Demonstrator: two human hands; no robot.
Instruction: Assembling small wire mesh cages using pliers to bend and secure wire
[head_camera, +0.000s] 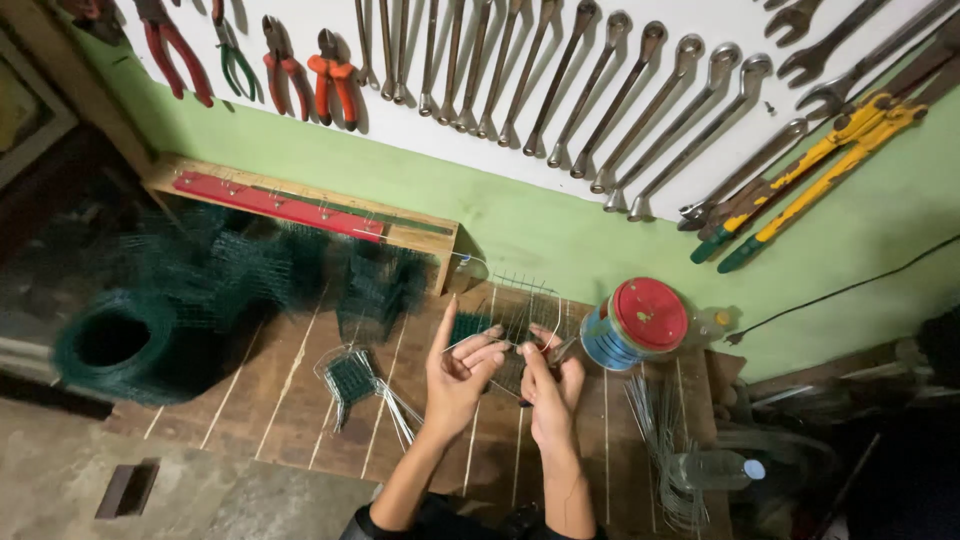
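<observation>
My left hand (460, 368) is raised over the wooden workbench (290, 390), palm toward me, forefinger up, pinching a thin wire that runs to my right hand. My right hand (550, 385) is closed around a small tool with red at its tip, held against a piece of green wire mesh (505, 325) that lies flat on the bench just beyond both hands. The two hands nearly touch. What the tool's jaws do is hidden by my fingers.
A blue spool with a red lid (640, 325) stands right of my hands. Rolls of green mesh (120, 340) fill the left. A small mesh piece (352, 378), loose cut wires (660, 430) and a plastic bottle (715, 468) lie on the bench. Spanners, pliers and yellow bolt cutters (810, 175) hang on the wall.
</observation>
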